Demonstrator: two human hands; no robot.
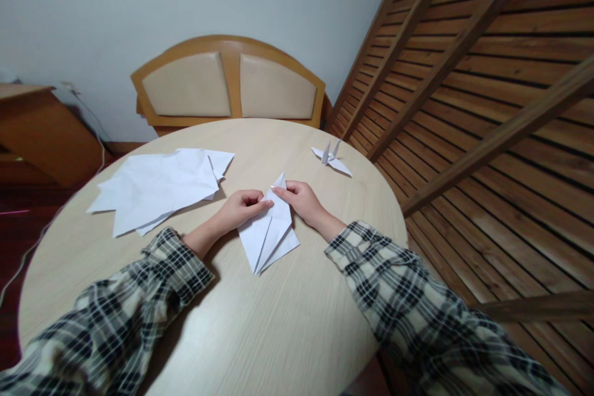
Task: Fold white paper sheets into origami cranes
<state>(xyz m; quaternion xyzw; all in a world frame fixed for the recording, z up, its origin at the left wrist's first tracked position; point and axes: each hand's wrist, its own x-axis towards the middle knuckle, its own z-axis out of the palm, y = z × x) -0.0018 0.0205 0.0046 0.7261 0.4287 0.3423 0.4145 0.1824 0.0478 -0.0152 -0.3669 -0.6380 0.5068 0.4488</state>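
The left hand [244,207] and right hand [304,201] pinch the folded paper [271,232] between thumbs and fingers; its long axis runs from just beyond the fingers back toward the person, its far tip nearer the right hand. Fingertips behind the paper are hidden; inner folds are unclear.

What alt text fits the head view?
Left hand and right hand hold a folded, pointed white paper at a round, pale wooden table. Overlapping white paper sheets lie left; a white folded-paper crane sits back right.
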